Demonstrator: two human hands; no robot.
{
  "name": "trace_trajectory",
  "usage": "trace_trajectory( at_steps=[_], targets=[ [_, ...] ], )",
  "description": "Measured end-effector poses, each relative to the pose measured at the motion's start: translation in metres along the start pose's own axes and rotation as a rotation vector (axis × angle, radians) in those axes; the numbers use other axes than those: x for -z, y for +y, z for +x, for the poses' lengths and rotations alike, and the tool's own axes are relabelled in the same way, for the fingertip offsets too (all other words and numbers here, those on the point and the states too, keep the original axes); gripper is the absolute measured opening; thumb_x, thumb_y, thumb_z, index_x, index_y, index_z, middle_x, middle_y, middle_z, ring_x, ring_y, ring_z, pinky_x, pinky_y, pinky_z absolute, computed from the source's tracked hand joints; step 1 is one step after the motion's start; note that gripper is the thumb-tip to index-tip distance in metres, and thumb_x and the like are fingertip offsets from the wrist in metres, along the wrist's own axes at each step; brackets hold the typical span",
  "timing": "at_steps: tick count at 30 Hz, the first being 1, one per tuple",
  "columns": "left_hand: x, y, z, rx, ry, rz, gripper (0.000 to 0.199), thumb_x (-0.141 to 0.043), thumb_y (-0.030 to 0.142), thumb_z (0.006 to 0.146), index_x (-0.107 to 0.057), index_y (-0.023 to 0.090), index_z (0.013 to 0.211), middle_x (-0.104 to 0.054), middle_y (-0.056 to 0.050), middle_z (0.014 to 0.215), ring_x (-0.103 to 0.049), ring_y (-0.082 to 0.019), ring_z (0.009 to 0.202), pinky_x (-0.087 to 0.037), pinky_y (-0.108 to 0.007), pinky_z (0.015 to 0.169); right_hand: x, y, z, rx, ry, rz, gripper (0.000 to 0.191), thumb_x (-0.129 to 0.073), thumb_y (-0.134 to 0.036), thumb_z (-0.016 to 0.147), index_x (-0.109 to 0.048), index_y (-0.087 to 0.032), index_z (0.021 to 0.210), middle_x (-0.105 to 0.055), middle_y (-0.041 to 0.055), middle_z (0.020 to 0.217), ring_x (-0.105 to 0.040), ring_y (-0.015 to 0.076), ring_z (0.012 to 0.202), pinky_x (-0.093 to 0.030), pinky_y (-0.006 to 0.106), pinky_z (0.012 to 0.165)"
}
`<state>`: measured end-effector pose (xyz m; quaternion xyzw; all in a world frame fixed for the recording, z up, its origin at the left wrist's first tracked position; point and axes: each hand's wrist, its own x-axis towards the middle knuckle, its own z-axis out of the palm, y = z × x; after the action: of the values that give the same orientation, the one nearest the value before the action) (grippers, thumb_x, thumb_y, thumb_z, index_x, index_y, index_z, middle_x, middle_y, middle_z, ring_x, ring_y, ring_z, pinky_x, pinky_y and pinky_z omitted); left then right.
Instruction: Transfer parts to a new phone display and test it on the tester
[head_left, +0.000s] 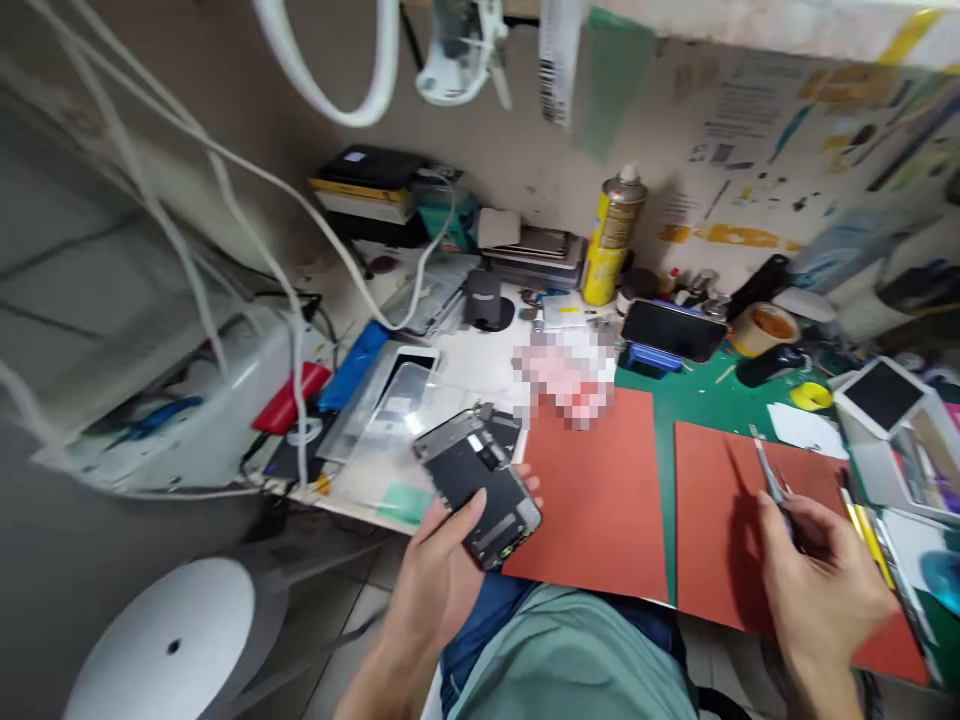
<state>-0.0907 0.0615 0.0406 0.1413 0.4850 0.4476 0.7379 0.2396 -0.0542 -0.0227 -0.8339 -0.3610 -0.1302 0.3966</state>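
A black phone part (pixel 469 480), flat and rectangular with metal fittings along its edges, rests in my left hand (pixel 450 540). The thumb lies over its face and fingertips show past its right edge. It is tilted near the front edge of the bench. My right hand (pixel 817 580) is closed around tweezers (pixel 766 465), whose tips point up and away above the right orange mat (pixel 712 520). The left orange mat (pixel 592 490) lies between my hands.
A yellow spray can (pixel 611 240) stands at the back beside a propped phone (pixel 675 330). White cables (pixel 300 200) hang at the left. Clear plastic trays (pixel 390 410) lie left of the mats. An open box (pixel 900 440) stands at the right.
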Motion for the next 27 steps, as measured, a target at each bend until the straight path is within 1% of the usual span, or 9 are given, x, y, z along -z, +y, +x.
trace_trajectory(
  at_steps=[6, 9, 12, 14, 17, 20, 22, 24, 27],
  targets=[
    [-0.006, -0.007, 0.007, 0.005, -0.138, -0.099, 0.061, -0.062, 0.064, 0.101, -0.076, 0.01, 0.125, -0.081, -0.023, 0.119, -0.08, -0.035, 0.103, -0.067, -0.056, 0.095, -0.009, 0.034, 0.006, 0.281, -0.057, -0.32, 0.042, -0.059, -0.054, 0.104, -0.079, -0.017, 0.103, -0.079, 0.0145, 0.089, -0.077, 0.0386, 0.089, -0.05, 0.043, 0.066],
    [-0.008, -0.009, 0.006, -0.004, -0.221, -0.114, 0.064, -0.052, 0.067, 0.105, -0.076, 0.011, 0.127, -0.082, -0.021, 0.117, -0.08, -0.034, 0.1, -0.068, -0.054, 0.091, -0.008, 0.032, 0.008, 0.361, -0.072, -0.337, 0.041, -0.06, -0.052, 0.105, -0.079, -0.016, 0.102, -0.08, 0.0163, 0.091, -0.076, 0.0402, 0.091, -0.053, 0.046, 0.075],
    [-0.01, -0.013, 0.005, 0.021, -0.256, -0.113, 0.061, -0.053, 0.064, 0.105, -0.077, 0.013, 0.127, -0.081, -0.02, 0.122, -0.08, -0.033, 0.098, -0.068, -0.055, 0.091, -0.002, 0.002, 0.004, 0.343, -0.05, -0.233, 0.031, -0.069, -0.045, 0.102, -0.079, -0.016, 0.105, -0.082, 0.0161, 0.101, -0.076, 0.0378, 0.097, -0.055, 0.048, 0.087],
    [-0.012, -0.018, 0.003, 0.026, -0.227, -0.103, 0.054, -0.06, 0.059, 0.104, -0.079, 0.013, 0.124, -0.081, -0.019, 0.123, -0.08, -0.034, 0.099, -0.068, -0.054, 0.091, 0.001, -0.031, -0.005, 0.237, -0.118, -0.021, 0.023, -0.073, -0.042, 0.101, -0.079, -0.02, 0.104, -0.081, 0.0116, 0.1, -0.076, 0.0309, 0.09, -0.056, 0.041, 0.08],
    [-0.018, -0.027, -0.001, 0.086, -0.143, -0.09, 0.049, -0.07, 0.055, 0.098, -0.08, 0.013, 0.121, -0.082, -0.018, 0.12, -0.08, -0.036, 0.103, -0.068, -0.051, 0.09, 0.001, -0.084, -0.024, 0.153, -0.463, 0.405, 0.014, -0.072, -0.037, 0.102, -0.078, -0.024, 0.104, -0.08, 0.0071, 0.103, -0.076, 0.0234, 0.088, -0.059, 0.033, 0.077],
    [-0.026, -0.041, -0.004, 0.204, -0.089, -0.079, 0.055, -0.074, 0.058, 0.094, -0.08, 0.01, 0.12, -0.083, -0.019, 0.118, -0.079, -0.038, 0.112, -0.066, -0.047, 0.095, -0.005, -0.121, -0.038, 0.155, -0.678, 0.598, 0.014, -0.071, -0.031, 0.104, -0.074, -0.025, 0.116, -0.078, 0.0056, 0.108, -0.075, 0.0198, 0.092, -0.062, 0.031, 0.084],
    [-0.031, -0.051, -0.005, 0.185, -0.05, -0.075, 0.054, -0.076, 0.057, 0.093, -0.081, 0.011, 0.12, -0.083, -0.017, 0.121, -0.076, -0.037, 0.122, -0.061, -0.046, 0.107, -0.01, -0.134, -0.044, 0.15, -0.723, 0.613, 0.022, -0.075, -0.034, 0.101, -0.07, -0.025, 0.12, -0.076, 0.0052, 0.106, -0.074, 0.0192, 0.09, -0.062, 0.03, 0.083],
    [-0.035, -0.062, -0.005, 0.089, -0.006, -0.07, 0.049, -0.079, 0.054, 0.092, -0.081, 0.016, 0.123, -0.082, -0.012, 0.126, -0.071, -0.033, 0.131, -0.054, -0.043, 0.117, -0.014, -0.139, -0.045, 0.122, -0.729, 0.569, 0.027, -0.078, -0.039, 0.098, -0.068, -0.024, 0.119, -0.076, 0.0047, 0.102, -0.073, 0.0194, 0.087, -0.062, 0.03, 0.079],
    [-0.035, -0.074, -0.002, 0.033, -0.016, -0.062, 0.048, -0.08, 0.05, 0.092, -0.078, 0.02, 0.129, -0.081, -0.01, 0.132, -0.068, -0.03, 0.136, -0.048, -0.042, 0.123, -0.017, -0.136, -0.043, 0.033, -0.761, 0.525, 0.02, -0.071, -0.039, 0.102, -0.068, -0.024, 0.114, -0.077, 0.004, 0.098, -0.074, 0.0187, 0.083, -0.061, 0.029, 0.074]
  ],
)
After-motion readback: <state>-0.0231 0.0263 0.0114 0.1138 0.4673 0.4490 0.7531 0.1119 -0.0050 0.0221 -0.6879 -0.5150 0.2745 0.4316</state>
